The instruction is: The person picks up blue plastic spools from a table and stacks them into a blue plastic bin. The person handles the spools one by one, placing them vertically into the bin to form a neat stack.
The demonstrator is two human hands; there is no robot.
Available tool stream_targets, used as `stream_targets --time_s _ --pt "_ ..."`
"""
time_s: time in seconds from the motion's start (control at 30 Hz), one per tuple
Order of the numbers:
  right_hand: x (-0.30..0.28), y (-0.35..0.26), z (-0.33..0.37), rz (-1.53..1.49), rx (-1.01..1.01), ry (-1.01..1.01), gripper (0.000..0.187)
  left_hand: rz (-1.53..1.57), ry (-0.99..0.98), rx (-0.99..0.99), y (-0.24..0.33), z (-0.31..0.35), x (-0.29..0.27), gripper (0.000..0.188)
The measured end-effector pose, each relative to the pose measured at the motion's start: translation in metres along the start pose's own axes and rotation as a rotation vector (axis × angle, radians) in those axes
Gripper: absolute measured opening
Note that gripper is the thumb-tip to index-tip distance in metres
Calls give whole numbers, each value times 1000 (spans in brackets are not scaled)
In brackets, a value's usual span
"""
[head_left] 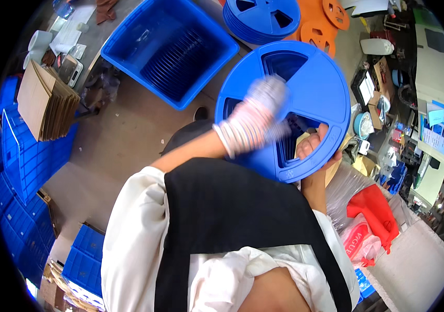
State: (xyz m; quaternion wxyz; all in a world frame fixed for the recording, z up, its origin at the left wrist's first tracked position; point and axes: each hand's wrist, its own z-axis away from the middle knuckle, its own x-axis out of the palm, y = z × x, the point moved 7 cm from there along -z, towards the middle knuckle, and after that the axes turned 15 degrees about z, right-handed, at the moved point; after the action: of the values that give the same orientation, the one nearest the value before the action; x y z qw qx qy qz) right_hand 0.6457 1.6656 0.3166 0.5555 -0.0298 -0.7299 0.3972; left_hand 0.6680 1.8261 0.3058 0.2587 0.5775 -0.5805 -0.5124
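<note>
One stack of blue discs (315, 86) is in play from where I sit: it's up in front of the apron (227, 208), windowed face towards me. I read it as a stack from the layered edges inside the lower window.

Hands: right hand (313, 144) is bare, fingers curled through the lower right window and around the rim, so it has hold. Left hand (269, 99) is in a striped glove over the middle of the face, smeared by motion. I can't tell how spread its fingers are, or whether it touches or grips anything.

Nearby: blue bin (123, 54) just beyond to the left, ribbed row of discs (175, 62) inside. Second blue stack (279, 8) and orange discs (318, 39) at the far side.

Risks, my judgement: only one grip I can confirm, off-centre on the rim. If nothing supports the underside, which I can't see, the stack could tip away from that hand. Loose layers could fan or slide. Fast left hand could snag glove fabric on a window edge. Bare fingers in the window could get pinched if the layers shift. Swing it left and it could clip the bin rim.
</note>
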Motion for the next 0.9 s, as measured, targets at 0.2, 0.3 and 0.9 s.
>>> stream_targets --time_s 0.2,0.3,0.9 --pt "2 13 13 -11 51 121 40 48 -297 230 16 23 24 58" --pt "-8 9 17 -28 -3 227 42 69 -296 -3 -42 66 2 63" --pt "-14 -22 11 362 102 546 53 -197 -454 -117 9 111 -45 64"
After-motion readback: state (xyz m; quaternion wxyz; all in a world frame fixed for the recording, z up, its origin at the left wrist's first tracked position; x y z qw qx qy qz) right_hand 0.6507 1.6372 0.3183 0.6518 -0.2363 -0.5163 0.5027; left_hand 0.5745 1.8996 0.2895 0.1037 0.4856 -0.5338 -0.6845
